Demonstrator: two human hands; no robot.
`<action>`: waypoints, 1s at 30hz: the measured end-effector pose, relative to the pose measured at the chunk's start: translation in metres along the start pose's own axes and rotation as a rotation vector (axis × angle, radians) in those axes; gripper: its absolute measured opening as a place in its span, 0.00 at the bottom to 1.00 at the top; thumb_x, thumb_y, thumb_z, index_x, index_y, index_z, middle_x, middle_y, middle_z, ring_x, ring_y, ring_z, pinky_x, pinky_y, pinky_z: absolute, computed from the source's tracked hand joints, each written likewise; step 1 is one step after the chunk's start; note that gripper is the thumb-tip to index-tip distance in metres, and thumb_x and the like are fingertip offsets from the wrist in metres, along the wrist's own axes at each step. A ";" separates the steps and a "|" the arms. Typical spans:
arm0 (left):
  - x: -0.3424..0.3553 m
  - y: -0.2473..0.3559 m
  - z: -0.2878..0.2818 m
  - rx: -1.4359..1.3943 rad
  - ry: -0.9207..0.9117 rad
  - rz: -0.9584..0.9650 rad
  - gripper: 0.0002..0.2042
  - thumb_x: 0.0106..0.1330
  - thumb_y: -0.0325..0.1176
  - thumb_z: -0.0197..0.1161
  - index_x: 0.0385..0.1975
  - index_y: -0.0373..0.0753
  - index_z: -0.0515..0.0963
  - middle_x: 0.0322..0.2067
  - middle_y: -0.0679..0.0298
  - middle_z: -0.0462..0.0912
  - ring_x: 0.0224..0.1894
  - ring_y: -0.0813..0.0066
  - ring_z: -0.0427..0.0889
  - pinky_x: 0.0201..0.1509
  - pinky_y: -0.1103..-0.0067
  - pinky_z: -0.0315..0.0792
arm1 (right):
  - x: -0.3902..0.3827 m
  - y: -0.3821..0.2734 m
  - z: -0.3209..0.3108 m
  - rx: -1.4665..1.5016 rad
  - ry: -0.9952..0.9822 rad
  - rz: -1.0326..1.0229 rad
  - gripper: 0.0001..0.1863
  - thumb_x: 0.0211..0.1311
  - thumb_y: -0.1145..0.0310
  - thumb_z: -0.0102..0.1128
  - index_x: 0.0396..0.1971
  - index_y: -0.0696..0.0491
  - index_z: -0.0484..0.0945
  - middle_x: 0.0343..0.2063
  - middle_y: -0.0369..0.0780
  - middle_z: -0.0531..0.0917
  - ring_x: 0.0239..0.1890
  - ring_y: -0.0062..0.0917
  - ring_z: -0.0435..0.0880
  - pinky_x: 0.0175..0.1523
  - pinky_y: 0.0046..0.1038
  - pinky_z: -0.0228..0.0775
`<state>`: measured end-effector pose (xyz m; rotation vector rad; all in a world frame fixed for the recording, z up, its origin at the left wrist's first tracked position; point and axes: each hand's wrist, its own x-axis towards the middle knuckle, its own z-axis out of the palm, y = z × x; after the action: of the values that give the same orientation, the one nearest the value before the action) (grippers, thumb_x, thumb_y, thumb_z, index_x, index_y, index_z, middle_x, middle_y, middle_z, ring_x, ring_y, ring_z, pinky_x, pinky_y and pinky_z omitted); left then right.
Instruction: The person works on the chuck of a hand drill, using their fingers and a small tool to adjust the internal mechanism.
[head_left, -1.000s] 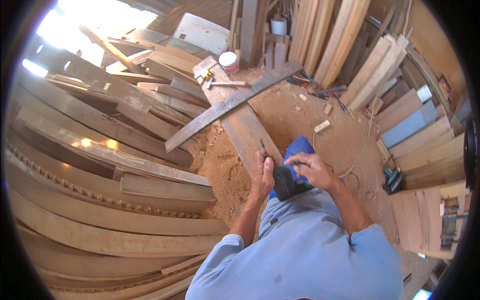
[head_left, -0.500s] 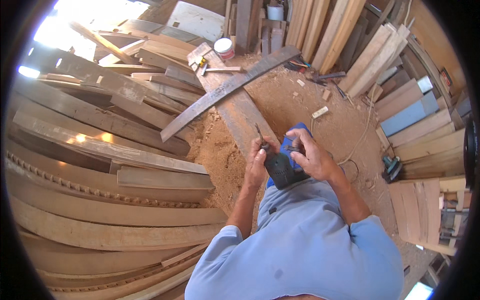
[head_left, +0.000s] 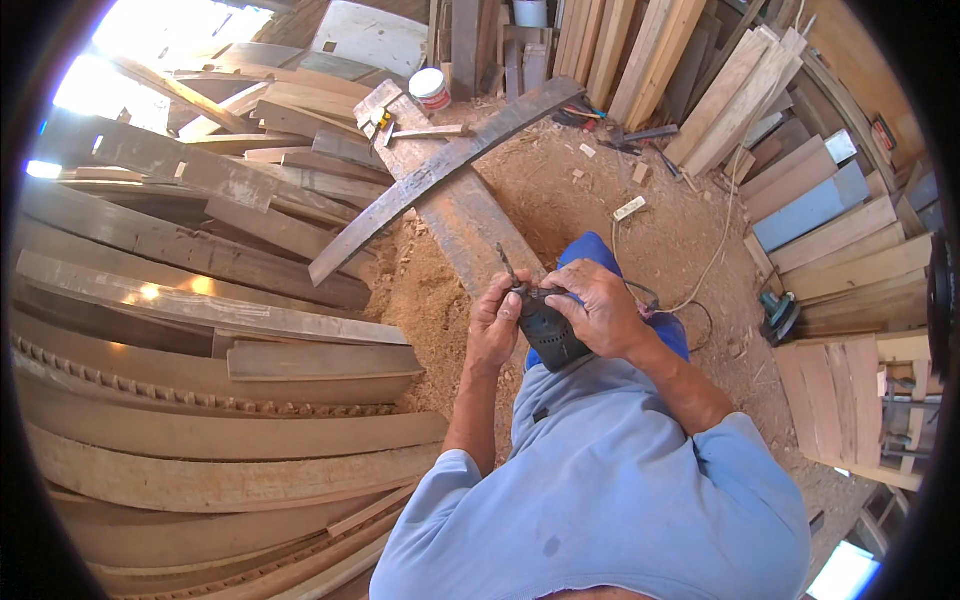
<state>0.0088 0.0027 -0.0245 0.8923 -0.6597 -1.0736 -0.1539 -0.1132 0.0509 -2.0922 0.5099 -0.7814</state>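
Over my blue trousers (head_left: 592, 250), the drill (head_left: 553, 338) looks heavy and stiff, best steadied by its body, my left hand (head_left: 492, 318) curled round its chuck (head_left: 519, 289), my right hand (head_left: 598, 306) pinching something indistinct.

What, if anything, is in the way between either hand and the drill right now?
Nothing visible. The left hand grips the front of the drill, and the right hand pinches a small dark piece beside it. The dark board lies beyond both hands, across the plank.
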 end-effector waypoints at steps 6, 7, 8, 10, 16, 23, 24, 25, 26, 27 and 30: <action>0.000 -0.004 -0.006 0.003 0.031 0.007 0.20 0.72 0.34 0.60 0.59 0.28 0.72 0.52 0.57 0.79 0.54 0.70 0.77 0.63 0.72 0.69 | 0.002 -0.002 0.001 -0.137 0.032 -0.155 0.10 0.54 0.74 0.67 0.38 0.56 0.83 0.33 0.44 0.82 0.37 0.40 0.80 0.46 0.38 0.72; 0.000 -0.003 -0.005 -0.008 0.038 0.008 0.20 0.72 0.33 0.61 0.58 0.28 0.72 0.52 0.57 0.79 0.54 0.70 0.77 0.62 0.71 0.69 | 0.001 -0.003 0.001 -0.156 0.046 -0.178 0.10 0.54 0.74 0.67 0.37 0.56 0.83 0.32 0.43 0.82 0.37 0.39 0.80 0.46 0.37 0.72; -0.001 -0.003 -0.004 -0.009 0.037 0.007 0.20 0.72 0.33 0.61 0.58 0.28 0.72 0.52 0.57 0.79 0.54 0.70 0.77 0.62 0.71 0.69 | 0.001 -0.002 0.001 -0.157 0.047 -0.177 0.10 0.54 0.74 0.67 0.37 0.56 0.83 0.32 0.43 0.82 0.37 0.39 0.80 0.46 0.37 0.72; -0.002 -0.003 -0.001 -0.058 0.105 0.022 0.20 0.71 0.32 0.63 0.58 0.28 0.73 0.51 0.57 0.80 0.53 0.71 0.78 0.61 0.72 0.70 | 0.002 0.001 0.000 -0.171 0.025 -0.234 0.13 0.51 0.76 0.68 0.40 0.57 0.83 0.33 0.43 0.81 0.35 0.40 0.79 0.43 0.38 0.72; 0.002 -0.009 -0.013 0.135 0.012 0.012 0.19 0.71 0.32 0.63 0.56 0.28 0.74 0.48 0.59 0.81 0.50 0.72 0.79 0.58 0.73 0.72 | 0.005 0.007 -0.011 -0.092 -0.038 -0.184 0.11 0.51 0.75 0.70 0.37 0.57 0.84 0.31 0.42 0.82 0.36 0.39 0.81 0.43 0.37 0.74; 0.008 0.004 0.031 0.612 0.099 0.133 0.15 0.75 0.36 0.57 0.52 0.33 0.72 0.38 0.62 0.77 0.40 0.74 0.76 0.48 0.75 0.72 | 0.001 0.027 0.002 -0.084 0.081 -0.313 0.10 0.57 0.69 0.68 0.38 0.56 0.85 0.33 0.45 0.86 0.39 0.40 0.83 0.45 0.38 0.75; 0.009 0.002 0.030 0.595 0.071 0.138 0.15 0.75 0.36 0.57 0.52 0.33 0.72 0.38 0.62 0.77 0.40 0.74 0.76 0.48 0.75 0.72 | -0.001 0.025 0.005 -0.114 0.094 -0.306 0.10 0.57 0.69 0.68 0.38 0.56 0.85 0.33 0.45 0.86 0.39 0.40 0.83 0.45 0.38 0.75; 0.011 0.001 0.030 0.665 0.104 0.163 0.13 0.75 0.36 0.56 0.50 0.33 0.71 0.37 0.60 0.77 0.39 0.73 0.76 0.46 0.74 0.73 | -0.005 0.022 0.008 -0.053 0.133 -0.208 0.10 0.58 0.69 0.67 0.39 0.56 0.84 0.33 0.44 0.85 0.39 0.40 0.83 0.45 0.38 0.74; 0.013 -0.001 0.032 0.734 0.141 0.190 0.12 0.76 0.36 0.54 0.47 0.33 0.71 0.36 0.59 0.77 0.38 0.71 0.77 0.43 0.73 0.73 | -0.007 0.021 0.009 0.010 0.169 -0.112 0.10 0.60 0.69 0.66 0.40 0.55 0.84 0.33 0.44 0.85 0.38 0.41 0.82 0.45 0.38 0.74; 0.013 -0.001 0.038 0.734 0.119 0.187 0.12 0.76 0.36 0.54 0.47 0.33 0.71 0.36 0.59 0.77 0.38 0.71 0.77 0.43 0.73 0.73 | -0.008 0.024 0.012 0.003 0.188 -0.104 0.10 0.60 0.69 0.66 0.40 0.55 0.84 0.33 0.44 0.85 0.38 0.41 0.82 0.45 0.38 0.74; 0.012 0.003 0.054 0.810 0.161 0.192 0.10 0.76 0.35 0.54 0.44 0.33 0.70 0.35 0.57 0.76 0.36 0.69 0.77 0.41 0.72 0.73 | -0.009 0.025 0.016 0.101 0.207 -0.014 0.07 0.65 0.70 0.60 0.40 0.54 0.76 0.32 0.43 0.81 0.38 0.42 0.79 0.45 0.39 0.70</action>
<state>-0.0301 -0.0234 0.0057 1.5512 -1.0451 -0.5338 -0.1519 -0.1133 0.0202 -1.9340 0.5559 -1.0178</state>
